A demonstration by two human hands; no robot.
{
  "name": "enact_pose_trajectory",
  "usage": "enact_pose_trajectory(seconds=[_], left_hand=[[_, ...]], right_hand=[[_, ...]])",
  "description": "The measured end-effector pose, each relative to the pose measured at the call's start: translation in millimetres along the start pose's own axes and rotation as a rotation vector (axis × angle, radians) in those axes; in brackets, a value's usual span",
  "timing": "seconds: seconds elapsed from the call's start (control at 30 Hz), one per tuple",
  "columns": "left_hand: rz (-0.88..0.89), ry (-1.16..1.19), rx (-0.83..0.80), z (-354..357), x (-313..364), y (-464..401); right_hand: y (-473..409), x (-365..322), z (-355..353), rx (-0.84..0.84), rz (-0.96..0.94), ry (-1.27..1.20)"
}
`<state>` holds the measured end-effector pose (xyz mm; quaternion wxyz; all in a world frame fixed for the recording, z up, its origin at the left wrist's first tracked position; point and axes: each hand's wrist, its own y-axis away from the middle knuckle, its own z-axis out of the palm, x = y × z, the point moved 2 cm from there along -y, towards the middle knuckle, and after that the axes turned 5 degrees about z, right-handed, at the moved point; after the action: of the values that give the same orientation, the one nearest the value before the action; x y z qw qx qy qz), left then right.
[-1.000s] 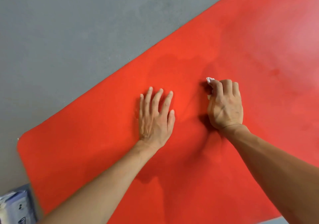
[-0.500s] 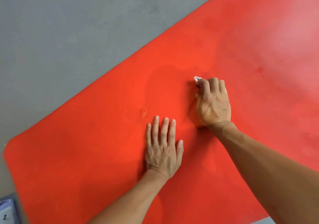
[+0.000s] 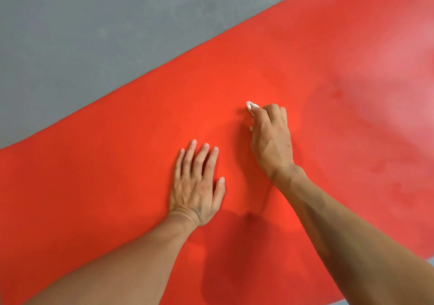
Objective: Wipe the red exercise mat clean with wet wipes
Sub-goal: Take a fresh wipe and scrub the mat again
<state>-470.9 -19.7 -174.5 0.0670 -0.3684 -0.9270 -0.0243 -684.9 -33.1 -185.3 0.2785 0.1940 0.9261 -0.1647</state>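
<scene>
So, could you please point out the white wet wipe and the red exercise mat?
white wet wipe (image 3: pixel 251 106), head view, crumpled tip past the fingers.
red exercise mat (image 3: pixel 94 175), head view, bare surface left of the hands.

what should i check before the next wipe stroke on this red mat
1. Wipe in grip: ok, the right hand curls round the white wet wipe.
2. Wipe touching the red mat: cannot tell, the fingers hide the contact.
3. Mat held down: ok, the left hand lies flat on it, fingers straight.
4. Stroke path: ok, bare mat ahead of the wipe.
5. Wipe still moist and clean: cannot tell, too little shows.
</scene>
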Motion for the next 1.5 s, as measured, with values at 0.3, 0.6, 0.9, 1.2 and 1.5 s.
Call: enact_pose_trajectory(seconds=[0.3,0.6,0.9,1.2,1.5], left_hand=[[0.003,-0.006,0.007,0,-1,1],[0.012,-0.004,0.003,2,-1,1],[0.012,-0.001,-0.007,1,-2,0],[0.019,0.002,0.007,1,-2,0],[0.018,0.007,0.039,3,-2,0]], right_hand=[[51,-13,-24,-0.222,-0.297,-0.046],[73,-47,-19,-0.151,-0.031,-0.087],[19,17,-46,0.094,0.284,0.021],[37,1,-33,-0.118,-0.12,0.001],[84,-62,-9,-0.167,0.008,-0.083]])
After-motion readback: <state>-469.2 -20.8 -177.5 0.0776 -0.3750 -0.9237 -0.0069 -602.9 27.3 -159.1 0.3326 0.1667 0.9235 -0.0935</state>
